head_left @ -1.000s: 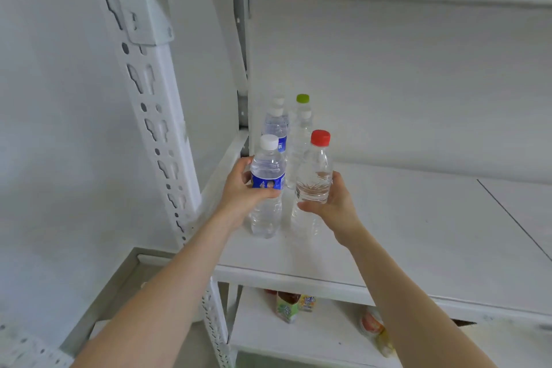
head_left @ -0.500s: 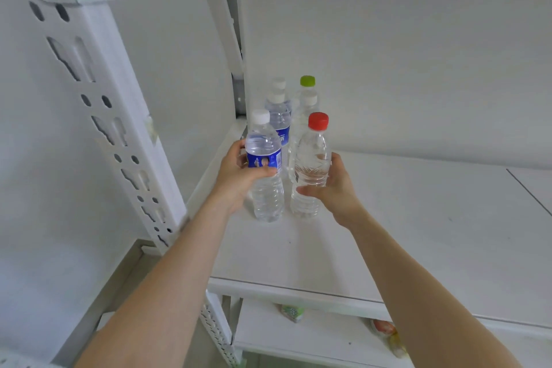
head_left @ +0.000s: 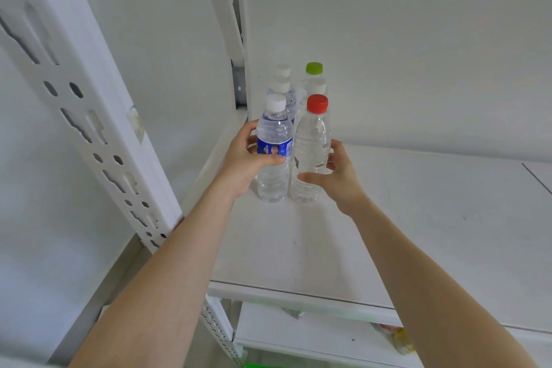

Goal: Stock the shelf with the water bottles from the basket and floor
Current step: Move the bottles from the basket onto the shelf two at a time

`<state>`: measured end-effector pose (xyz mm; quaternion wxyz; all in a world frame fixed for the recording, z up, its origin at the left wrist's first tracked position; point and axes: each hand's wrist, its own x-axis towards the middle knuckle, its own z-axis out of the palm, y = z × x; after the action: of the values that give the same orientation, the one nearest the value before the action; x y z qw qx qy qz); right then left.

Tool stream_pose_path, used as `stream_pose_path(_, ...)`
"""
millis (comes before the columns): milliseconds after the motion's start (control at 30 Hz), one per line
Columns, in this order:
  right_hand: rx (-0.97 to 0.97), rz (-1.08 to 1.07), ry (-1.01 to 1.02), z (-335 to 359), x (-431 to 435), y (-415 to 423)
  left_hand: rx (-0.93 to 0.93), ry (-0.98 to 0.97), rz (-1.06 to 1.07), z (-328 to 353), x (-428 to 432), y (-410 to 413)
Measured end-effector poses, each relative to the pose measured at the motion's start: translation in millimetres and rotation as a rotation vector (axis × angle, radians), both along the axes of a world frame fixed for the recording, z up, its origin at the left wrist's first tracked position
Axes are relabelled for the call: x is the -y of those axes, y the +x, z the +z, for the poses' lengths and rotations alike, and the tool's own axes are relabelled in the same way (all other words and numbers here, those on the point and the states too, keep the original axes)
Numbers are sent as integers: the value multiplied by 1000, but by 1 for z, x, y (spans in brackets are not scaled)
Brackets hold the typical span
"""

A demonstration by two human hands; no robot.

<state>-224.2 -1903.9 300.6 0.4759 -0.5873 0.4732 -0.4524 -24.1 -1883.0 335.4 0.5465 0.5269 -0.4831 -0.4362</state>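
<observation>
Our left hand (head_left: 245, 158) wraps the blue-label bottle (head_left: 274, 140) and our right hand (head_left: 337, 176) curls round the red-cap bottle (head_left: 312, 143). Both stand upright on the shelf (head_left: 388, 218), side by side in front of the corner post (head_left: 239, 89), likely to extend two rows. Other bottles (head_left: 314, 68) fill the gap to the post, so they can't go deeper.

I read this as a shop stockroom: slotted upright (head_left: 89, 128), white shelf (head_left: 388, 218), bottles (head_left: 310, 140) in rows, packets (head_left: 394, 334) below.
</observation>
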Motion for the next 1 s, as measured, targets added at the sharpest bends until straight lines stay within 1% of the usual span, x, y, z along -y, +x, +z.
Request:
stream_pose_path(333, -15, -5, 8, 3, -3, 0, 7, 26, -26, 2, 2, -1)
stream_pose_path(467, -24, -35, 11, 7, -10, -1, 63, 27, -18, 4, -3, -1)
stream_pose_path(633, -27, -83, 41, 6, -18, -10, 112, 17, -64, 13, -13, 0)
stream_pose_path(767, -104, -162, 22, 5, -36, -22, 156, -3, -27, 17, -32, -2)
stream_pose_path(833, -184, -180, -26, 5, -49, -26, 242, 6, 42, 13, -44, -1)
stream_pose_path(900, -303, -194, -97, 4, -65, -30, 376, 27, 114, 5, -58, 0)
stream_pose_path(1000, -546, -234, -224, -1, -88, -35, 688, -34, 144, -8, -87, -3)
